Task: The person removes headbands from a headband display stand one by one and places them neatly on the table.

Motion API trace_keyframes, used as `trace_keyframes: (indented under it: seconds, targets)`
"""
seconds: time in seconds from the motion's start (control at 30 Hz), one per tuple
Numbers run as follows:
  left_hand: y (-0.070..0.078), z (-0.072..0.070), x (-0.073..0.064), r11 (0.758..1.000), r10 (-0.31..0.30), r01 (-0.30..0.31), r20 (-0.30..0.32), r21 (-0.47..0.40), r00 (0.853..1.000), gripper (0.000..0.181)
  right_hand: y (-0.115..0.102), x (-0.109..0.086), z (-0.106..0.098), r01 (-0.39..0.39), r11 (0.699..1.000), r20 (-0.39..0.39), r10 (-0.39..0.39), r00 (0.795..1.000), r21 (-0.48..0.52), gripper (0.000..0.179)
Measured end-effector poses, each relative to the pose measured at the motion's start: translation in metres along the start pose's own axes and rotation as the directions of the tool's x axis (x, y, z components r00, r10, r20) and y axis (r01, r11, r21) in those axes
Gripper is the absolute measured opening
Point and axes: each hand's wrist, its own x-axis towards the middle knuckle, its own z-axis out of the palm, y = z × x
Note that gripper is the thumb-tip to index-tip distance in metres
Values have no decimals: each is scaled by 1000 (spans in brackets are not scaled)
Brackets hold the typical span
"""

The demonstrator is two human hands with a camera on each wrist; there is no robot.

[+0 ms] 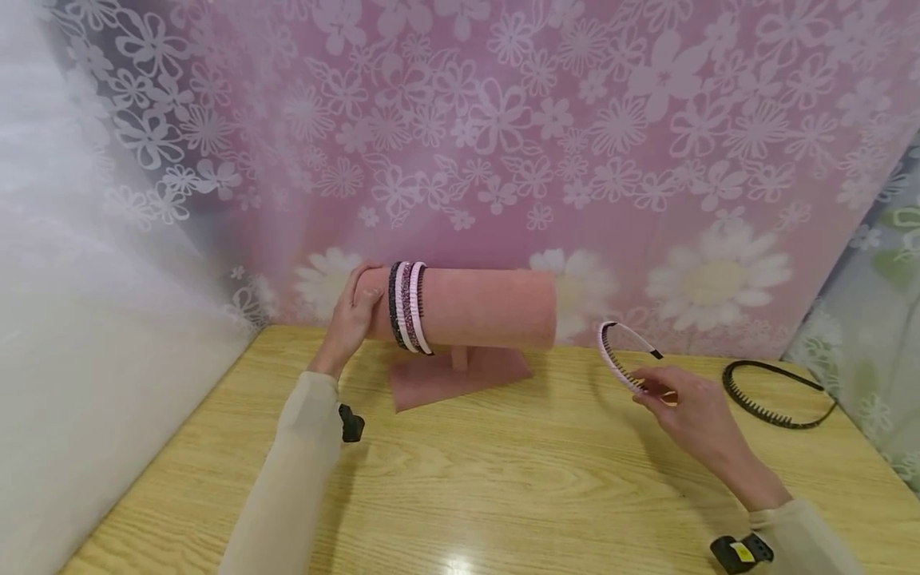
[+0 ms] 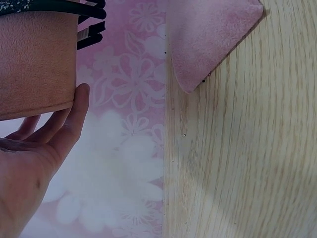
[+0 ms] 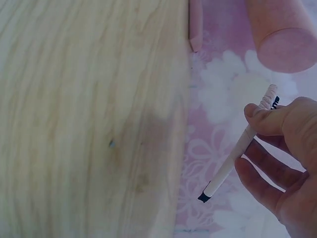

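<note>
A pink plush headband stand (image 1: 496,307), a horizontal roll on a flat foot, stands on the table. My left hand (image 1: 352,311) holds the roll's left end, thumb in front. In the left wrist view its fingers (image 2: 79,111) lie against the roll's end. Several headbands (image 1: 411,307), black glittery, pale pink and sparkly, sit side by side around the roll near that hand. My right hand (image 1: 693,407) pinches a pale pink toothed headband (image 1: 606,353) between thumb and fingers. It is raised to the right of the roll, apart from it. The right wrist view shows the band's black tip (image 3: 204,197).
A black toothed headband (image 1: 758,411) lies on the right of the wood-grain table (image 1: 503,487). Behind the table hangs a pink flowered curtain (image 1: 460,144). White sheeting (image 1: 86,319) hangs on the left, and a pale flowered cloth (image 1: 877,319) on the right.
</note>
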Motion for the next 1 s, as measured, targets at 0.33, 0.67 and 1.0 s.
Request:
trace_keyframes:
  seconds: [0.33,0.67,1.0]
  targets:
    - [-1,2,2,1000,13,-13,4,-13,1000,43,18,-10,-7,-58,995,122,68,990,-86,33]
    - [1,-2,8,1000,27,-28,-6,-14,1000,41,39,-13,-7,-90,987,200,117,973,-136,31]
    - [1,-5,7,998,-50,50,7,-27,999,44,47,-16,-10,-124,980,278,163,947,-155,27]
